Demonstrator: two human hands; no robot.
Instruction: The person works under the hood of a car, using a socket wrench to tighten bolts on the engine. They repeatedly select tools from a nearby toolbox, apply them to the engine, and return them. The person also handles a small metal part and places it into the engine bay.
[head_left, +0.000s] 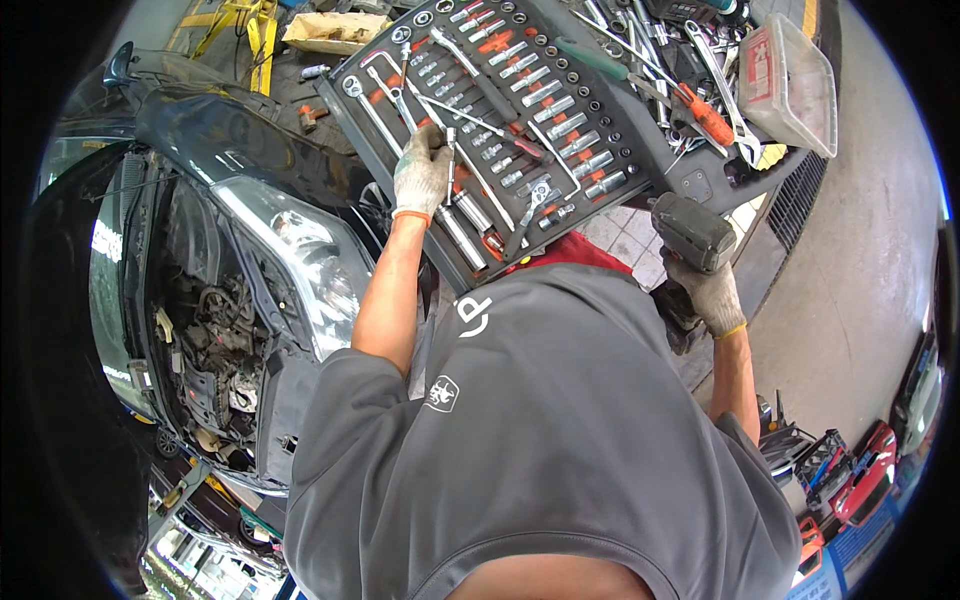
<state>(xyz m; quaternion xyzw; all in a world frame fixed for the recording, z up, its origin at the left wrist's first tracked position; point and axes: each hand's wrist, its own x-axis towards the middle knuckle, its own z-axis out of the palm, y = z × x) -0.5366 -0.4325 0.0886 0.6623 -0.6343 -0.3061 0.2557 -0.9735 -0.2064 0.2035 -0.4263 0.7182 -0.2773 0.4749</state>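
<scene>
The left hand [422, 178], over the tray's [352, 125] left side, pinches a slim chrome bar [450, 165], its long axis pointing away from the body, askew to the tray's left edge; the right hand [708, 292], off the near right corner and well apart from the bar, wraps a black power tool [692, 232]. The bar is smooth metal, the tool blocky, the gloves [415, 203] knitted and smudged, the sockets [543, 93] shiny cylinders in rows
</scene>
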